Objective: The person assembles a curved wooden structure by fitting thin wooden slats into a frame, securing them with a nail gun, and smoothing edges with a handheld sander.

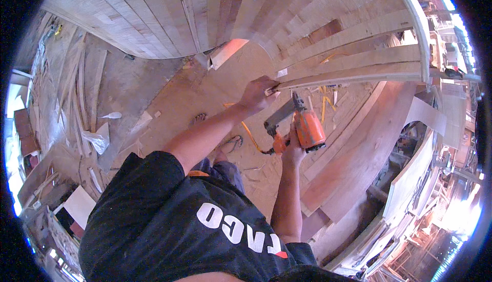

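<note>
My right hand (pixel 292 147) is wrapped round the handle of an orange and grey nail gun (pixel 310 129). The gun's nose points up toward the lower edge of a long pale wooden strip (pixel 353 75); whether they touch, I cannot tell. At the strip's left end, my left hand (pixel 258 95) is closed on it with the fingers curled round. That strip is the lowest of several slats on a large curved wooden panel (pixel 205 10), which fills the upper part of the view. An orange-yellow air hose (pixel 251 135) runs from the gun's handle.
Wide brown plywood sheets (pixel 359 154) lean or lie on the right, beside stacked boards (pixel 410 179). Long wooden offcuts (pixel 77 82) and a clear plastic bag (pixel 97 138) lie on the dusty floor at left. Scraps surround my feet, and the hose crosses the floor there.
</note>
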`<state>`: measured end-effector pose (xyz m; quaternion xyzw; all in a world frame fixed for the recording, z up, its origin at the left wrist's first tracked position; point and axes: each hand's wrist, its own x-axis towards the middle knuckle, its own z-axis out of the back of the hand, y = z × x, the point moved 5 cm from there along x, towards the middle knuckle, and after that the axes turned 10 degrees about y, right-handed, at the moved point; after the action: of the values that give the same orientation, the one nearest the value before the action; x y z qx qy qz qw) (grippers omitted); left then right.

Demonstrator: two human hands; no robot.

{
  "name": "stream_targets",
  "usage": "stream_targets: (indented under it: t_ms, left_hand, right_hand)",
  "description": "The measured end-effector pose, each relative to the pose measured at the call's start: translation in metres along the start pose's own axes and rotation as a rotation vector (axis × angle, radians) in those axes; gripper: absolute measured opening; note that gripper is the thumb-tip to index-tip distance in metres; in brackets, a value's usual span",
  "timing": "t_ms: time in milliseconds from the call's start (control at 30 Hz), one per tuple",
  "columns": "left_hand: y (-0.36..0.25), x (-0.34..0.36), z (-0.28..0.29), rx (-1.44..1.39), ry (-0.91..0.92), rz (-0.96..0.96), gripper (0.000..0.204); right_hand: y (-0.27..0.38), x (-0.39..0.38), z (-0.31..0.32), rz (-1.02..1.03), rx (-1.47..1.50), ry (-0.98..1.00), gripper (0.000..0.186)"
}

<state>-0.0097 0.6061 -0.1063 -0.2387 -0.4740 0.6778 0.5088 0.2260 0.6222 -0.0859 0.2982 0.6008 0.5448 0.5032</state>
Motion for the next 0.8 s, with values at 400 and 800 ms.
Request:
stream_targets:
  t_ms: [400, 800]
  left_hand:
    - [-0.040, 0.025, 0.004, -0.144, -0.084, -0.155, 0.052]
    - [-0.060, -0.015, 0.038, 0.087, 0.010, -0.171, 0.067]
  right_hand:
    - [-0.089, -0.036, 0.134, 0.087, -0.229, -0.025, 0.031]
    - [-0.092, -0.047, 0.116, 0.197, -0.319, 0.214, 0.034]
